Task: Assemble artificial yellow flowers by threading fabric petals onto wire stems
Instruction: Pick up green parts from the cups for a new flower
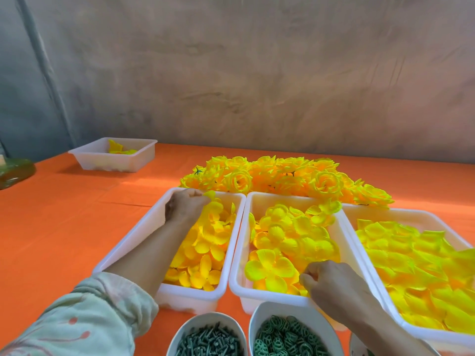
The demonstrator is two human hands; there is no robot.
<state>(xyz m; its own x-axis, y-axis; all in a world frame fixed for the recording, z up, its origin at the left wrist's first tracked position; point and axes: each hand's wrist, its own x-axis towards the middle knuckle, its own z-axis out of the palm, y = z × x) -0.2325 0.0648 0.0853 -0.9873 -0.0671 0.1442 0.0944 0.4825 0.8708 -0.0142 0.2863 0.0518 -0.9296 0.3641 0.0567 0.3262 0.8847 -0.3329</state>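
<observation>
Three white trays of yellow fabric petals stand side by side on the orange table: a left tray (144,237), a middle tray (237,255) and a right tray (365,255). My left hand (183,208) is at the far end of the left tray and pinches a small yellow petal (210,194). My right hand (334,283) sits over the near right corner of the middle tray, fingers curled on the petals there; what it holds is hidden. A large flat petal (270,269) lies just left of it. Finished yellow flowers (282,176) are heaped behind the trays.
Two white bowls stand at the near edge, one with dark green stem pieces (208,340), one with green ring parts (285,337). A fourth white tray (115,160) with a few petals sits far left. A green object (15,172) lies at the left edge.
</observation>
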